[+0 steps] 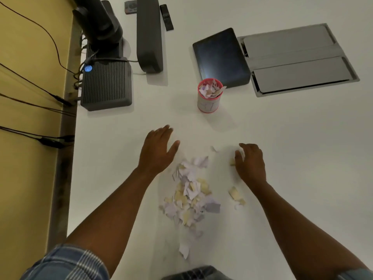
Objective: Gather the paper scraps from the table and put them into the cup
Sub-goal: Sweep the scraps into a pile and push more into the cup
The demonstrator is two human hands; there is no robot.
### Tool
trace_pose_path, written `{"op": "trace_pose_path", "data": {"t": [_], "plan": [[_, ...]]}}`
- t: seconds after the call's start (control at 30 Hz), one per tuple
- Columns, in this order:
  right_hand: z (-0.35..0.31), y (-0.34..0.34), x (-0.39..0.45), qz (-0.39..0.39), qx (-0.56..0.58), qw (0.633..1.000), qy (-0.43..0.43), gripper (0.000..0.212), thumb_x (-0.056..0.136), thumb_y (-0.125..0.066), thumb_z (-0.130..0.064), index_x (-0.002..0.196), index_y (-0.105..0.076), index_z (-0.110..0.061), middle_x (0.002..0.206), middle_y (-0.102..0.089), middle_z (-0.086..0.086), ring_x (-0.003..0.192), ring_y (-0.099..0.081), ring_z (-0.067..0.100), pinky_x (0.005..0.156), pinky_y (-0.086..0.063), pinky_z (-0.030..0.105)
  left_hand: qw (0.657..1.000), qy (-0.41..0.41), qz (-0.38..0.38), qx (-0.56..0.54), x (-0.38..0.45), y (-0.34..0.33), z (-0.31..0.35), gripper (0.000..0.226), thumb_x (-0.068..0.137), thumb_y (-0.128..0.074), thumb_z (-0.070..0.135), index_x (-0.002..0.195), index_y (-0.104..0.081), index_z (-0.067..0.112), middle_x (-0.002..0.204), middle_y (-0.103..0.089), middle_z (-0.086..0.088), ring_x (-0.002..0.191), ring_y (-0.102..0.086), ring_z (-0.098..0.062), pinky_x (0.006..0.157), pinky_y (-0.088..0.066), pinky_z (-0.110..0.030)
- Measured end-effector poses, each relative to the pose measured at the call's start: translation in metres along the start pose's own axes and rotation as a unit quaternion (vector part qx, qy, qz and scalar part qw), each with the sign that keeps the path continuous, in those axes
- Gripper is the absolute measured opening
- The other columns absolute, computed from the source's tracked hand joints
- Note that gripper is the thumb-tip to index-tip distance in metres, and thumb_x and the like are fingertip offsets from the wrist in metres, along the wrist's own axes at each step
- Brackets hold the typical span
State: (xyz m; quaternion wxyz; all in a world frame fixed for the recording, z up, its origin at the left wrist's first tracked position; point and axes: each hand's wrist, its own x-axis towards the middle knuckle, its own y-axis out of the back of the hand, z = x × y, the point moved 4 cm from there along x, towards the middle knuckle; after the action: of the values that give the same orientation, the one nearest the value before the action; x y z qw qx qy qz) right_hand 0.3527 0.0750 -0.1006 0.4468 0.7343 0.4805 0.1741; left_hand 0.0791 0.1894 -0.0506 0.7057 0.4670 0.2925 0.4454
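- Scraps [189,196] piled on table [282,158], between the forearms, nearer than both hands.
- Left hand [158,150] spread flat, empty, left of pile's far end.
- Right hand [251,161] loosely curled, a scrap beside thumb; grip unclear.
- Cup [210,96] beyond hands, upright, scraps inside.

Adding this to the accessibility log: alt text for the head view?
Both hands, left and right, hover open either side of a pile of torn paper scraps on a white table. Beyond stands a red-rimmed cup already full of scraps.
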Motion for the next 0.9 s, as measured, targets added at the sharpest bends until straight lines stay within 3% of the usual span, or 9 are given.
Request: {"op": "trace_pose_path", "data": {"t": [0.13, 0.23, 0.37, 0.47, 0.67, 0.8, 0.9], "plan": [[0.017, -0.006, -0.019, -0.048, -0.044, 0.998, -0.003, 0.040, 0.094, -0.050, -0.030, 0.129, -0.051, -0.011, 0.131, -0.045, 0.013, 0.123, -0.039, 0.032, 0.093, -0.044, 0.042, 0.996, 0.079, -0.035, -0.010, -0.071, -0.013, -0.043, 0.050, 0.094, -0.050, 0.035, 0.137, -0.045, 0.009, 0.147, -0.041, -0.010, 0.136, -0.038, -0.024, 0.114, -0.030, -0.039], [0.009, -0.016, -0.033, -0.076, -0.064, 0.995, 0.020, 0.040, 0.094, -0.047, -0.029, 0.131, -0.049, -0.013, 0.131, -0.043, 0.011, 0.122, -0.038, 0.029, 0.093, -0.044, 0.040, 0.986, 0.133, -0.093, -0.035, -0.103, -0.026, -0.062, 0.058, 0.095, -0.048, 0.035, 0.145, -0.030, 0.012, 0.156, -0.024, -0.006, 0.144, -0.021, -0.020, 0.118, -0.023, -0.037], [-0.015, -0.034, -0.050, -0.125, -0.078, 0.987, 0.066, 0.043, 0.096, -0.043, -0.030, 0.134, -0.045, -0.012, 0.136, -0.039, 0.009, 0.125, -0.036, 0.026, 0.094, -0.044, 0.037, 0.980, 0.140, -0.141, -0.023, -0.111, -0.041, -0.058, 0.066, 0.097, -0.042, 0.036, 0.149, -0.010, 0.011, 0.160, -0.004, -0.006, 0.147, -0.003, -0.021, 0.120, -0.010, -0.037], [-0.038, -0.045, -0.062, -0.129, -0.090, 0.981, 0.117, 0.034, 0.096, -0.041, -0.023, 0.126, -0.049, -0.011, 0.129, -0.044, 0.011, 0.120, -0.041, 0.028, 0.087, -0.047, 0.036, 0.978, 0.119, -0.172, -0.008, -0.100, -0.050, -0.034, 0.064, 0.099, -0.035, 0.032, 0.149, 0.000, 0.013, 0.160, 0.003, -0.005, 0.147, 0.001, -0.022, 0.120, -0.007, -0.041], [-0.067, -0.058, -0.076, -0.139, -0.085, 0.960, 0.226, 0.024, 0.095, -0.043, -0.016, 0.111, -0.060, -0.011, 0.111, -0.056, 0.008, 0.099, -0.052, 0.024, 0.076, -0.049, 0.032, 0.980, 0.023, -0.194, -0.033, -0.085, -0.065, 0.020, 0.058, 0.099, -0.034, 0.025, 0.150, -0.008, 0.012, 0.159, -0.007, -0.007, 0.147, -0.006, -0.021, 0.120, -0.012, -0.040], [-0.049, -0.040, -0.044, -0.068, -0.019, 0.990, 0.123, 0.037, 0.093, -0.047, -0.019, 0.128, -0.048, -0.010, 0.133, -0.045, 0.011, 0.118, -0.045, 0.028, 0.092, -0.045, 0.038, 0.982, -0.033, -0.158, -0.094, -0.090, -0.059, 0.026, 0.054, 0.096, -0.044, 0.021, 0.146, -0.027, 0.013, 0.154, -0.028, -0.007, 0.144, -0.022, -0.020, 0.119, -0.021, -0.035], [-0.040, -0.038, -0.020, -0.088, -0.015, 0.993, 0.072, 0.056, 0.093, -0.051, -0.028, 0.143, -0.031, -0.011, 0.151, -0.030, 0.010, 0.137, -0.029, 0.027, 0.108, -0.034, 0.042, 0.992, -0.020, -0.079, -0.093, -0.088, -0.047, 0.014, 0.051, 0.094, -0.050, 0.020, 0.142, -0.037, 0.011, 0.148, -0.039, -0.009, 0.139, -0.033, -0.022, 0.115, -0.028, -0.034]]}}
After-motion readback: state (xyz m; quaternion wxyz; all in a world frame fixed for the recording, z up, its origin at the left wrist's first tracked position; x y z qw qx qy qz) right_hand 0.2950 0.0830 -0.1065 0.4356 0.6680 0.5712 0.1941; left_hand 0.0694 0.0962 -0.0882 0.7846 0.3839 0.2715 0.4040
